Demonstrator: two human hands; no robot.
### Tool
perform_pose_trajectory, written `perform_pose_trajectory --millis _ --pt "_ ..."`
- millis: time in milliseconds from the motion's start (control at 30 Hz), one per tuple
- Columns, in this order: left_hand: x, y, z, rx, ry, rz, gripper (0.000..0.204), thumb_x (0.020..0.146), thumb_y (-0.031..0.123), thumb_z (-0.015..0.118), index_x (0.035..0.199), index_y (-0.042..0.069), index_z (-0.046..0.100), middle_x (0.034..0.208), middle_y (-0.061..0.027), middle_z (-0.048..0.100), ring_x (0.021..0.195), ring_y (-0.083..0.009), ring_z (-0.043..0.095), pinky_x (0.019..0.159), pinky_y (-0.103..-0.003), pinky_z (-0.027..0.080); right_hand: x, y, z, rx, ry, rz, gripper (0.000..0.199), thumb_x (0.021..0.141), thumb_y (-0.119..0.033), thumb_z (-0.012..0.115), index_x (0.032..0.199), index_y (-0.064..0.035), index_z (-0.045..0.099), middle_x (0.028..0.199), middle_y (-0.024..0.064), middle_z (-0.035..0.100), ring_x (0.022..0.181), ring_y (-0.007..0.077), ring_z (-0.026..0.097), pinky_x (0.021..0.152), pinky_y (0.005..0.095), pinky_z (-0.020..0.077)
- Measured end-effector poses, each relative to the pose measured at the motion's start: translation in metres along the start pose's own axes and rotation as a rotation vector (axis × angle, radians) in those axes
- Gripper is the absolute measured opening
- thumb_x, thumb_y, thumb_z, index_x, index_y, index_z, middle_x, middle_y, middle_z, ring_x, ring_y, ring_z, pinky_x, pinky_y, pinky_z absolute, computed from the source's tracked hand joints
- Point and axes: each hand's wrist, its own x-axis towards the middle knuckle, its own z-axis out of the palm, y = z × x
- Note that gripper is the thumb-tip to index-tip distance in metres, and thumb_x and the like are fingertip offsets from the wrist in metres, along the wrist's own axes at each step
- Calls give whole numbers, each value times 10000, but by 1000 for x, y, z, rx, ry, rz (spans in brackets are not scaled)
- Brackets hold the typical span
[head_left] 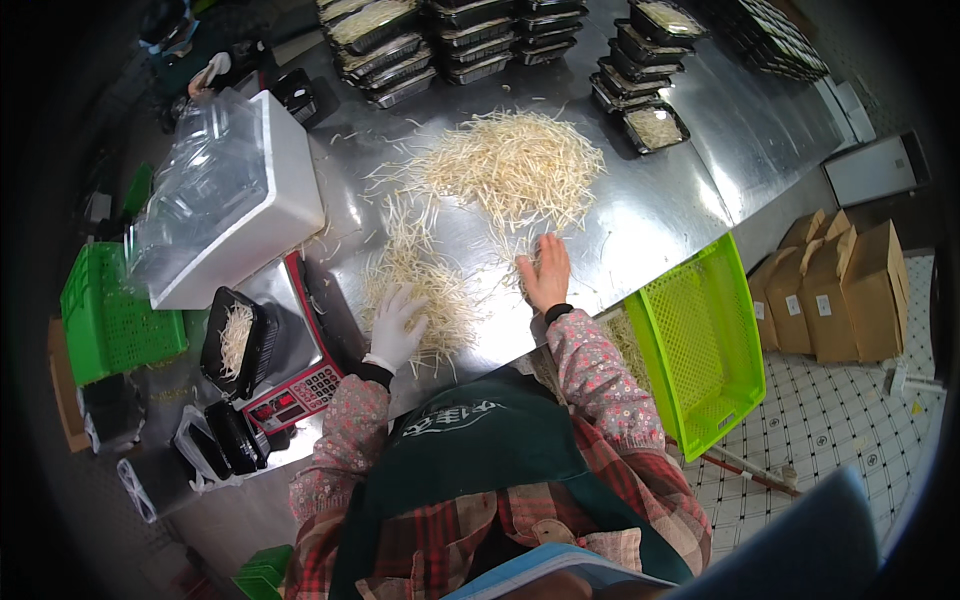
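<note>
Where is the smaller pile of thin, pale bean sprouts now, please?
In the head view, the smaller pale sprout pile lies left of centre on the shiny metal table, partly beneath the white-gloved left hand.

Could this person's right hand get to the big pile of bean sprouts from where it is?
Very likely yes. The right hand is just short of the near edge of the big pile, fingers toward it, with only some loose sprouts apparently between.
</note>
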Motion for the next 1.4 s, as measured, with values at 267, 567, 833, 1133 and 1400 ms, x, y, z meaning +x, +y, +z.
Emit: perform_pose_trajectory --millis 267,567,833,1133,1400 --pt "-69 -2 -21 -84 187 -241 318 824 143 660 1139 97 650 1350 -138 508 1314 -387 386 1078 -452 337 2 -111 37 412 -509 -587 432 906 -331 601 1261 -85 577 1390 190 470 1305 363 414 1072 452 323" --pt "-103 11 -26 -191 279 -411 321 837 119 635 1156 78 641 1337 -157 522 1290 -393 421 1076 -442 352 112 -150 125 57 -498 -504 450 846 -352 616 1242 -142 578 1401 126 451 1281 386 386 999 550 337" --pt "-122 15 -32 -245 333 -495 321 840 123 631 1156 63 642 1325 -162 533 1274 -351 449 1079 -419 353 115 -153 93 249 -1199 -679 556 846 -431 653 1322 -164 548 1419 134 460 1311 332 418 1069 383 354" --pt "-117 29 -27 -258 377 -453 326 831 95 648 1156 74 635 1273 -158 562 1225 -352 497 1038 -413 399 194 -118 127 -229 -408 -654 326 764 -194 643 1087 -162 660 1106 70 607 1051 287 559 848 438 480" --pt "-95 22 -30 -317 358 -469 290 851 157 640 1124 63 649 1285 -159 558 1206 -327 516 1018 -390 412 166 -117 44 136 -752 -385 252 789 -132 623 1033 -104 681 947 139 672 867 323 643 744 396 516"
